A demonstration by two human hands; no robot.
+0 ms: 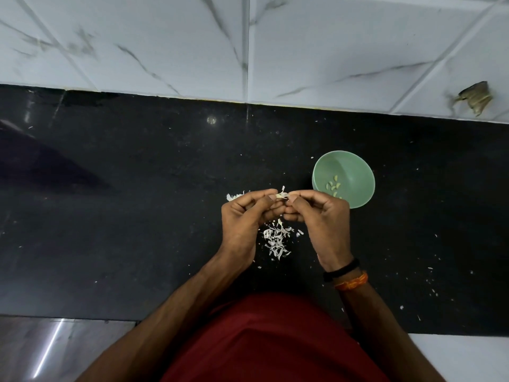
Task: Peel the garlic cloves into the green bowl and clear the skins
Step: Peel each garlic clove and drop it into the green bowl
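**A:** What do the hands have right now?

**B:** I see both raised above the bench [137, 216], fingertips meeting. The left hand [245, 216] and the right hand [321, 216] each have thumb and forefinger pinched onto one small garlic clove [281, 195] between them; the remaining fingers are curled into the palms. The clove looks pale, nearly white, with a thin flake of papery skin sticking up from its top. It is too small for me to tell how much skin remains on it.

**A:** And around the hands?

**B:** Directly below them, between the two wrists, I see a loose pile of skins [276, 239], white curled slivers on the black stone. A few more white pieces [234, 196] show just past the left hand's knuckles. Tiny flecks are scattered farther right, near the bench's front edge.

**A:** The bowl?

**B:** The green bowl [355, 164] stands upright on the bench just beyond the right hand, whose knuckles overlap its near rim from my angle. Inside I see a handful of peeled cloves [333, 185], pale yellow-green and smooth, clustered at the bottom.

**A:** Anything else?

**B:** On the right wrist, a black band [341, 270] and an orange thread [352, 282]. A white marbled tiled wall [165, 45] rises behind the bench.
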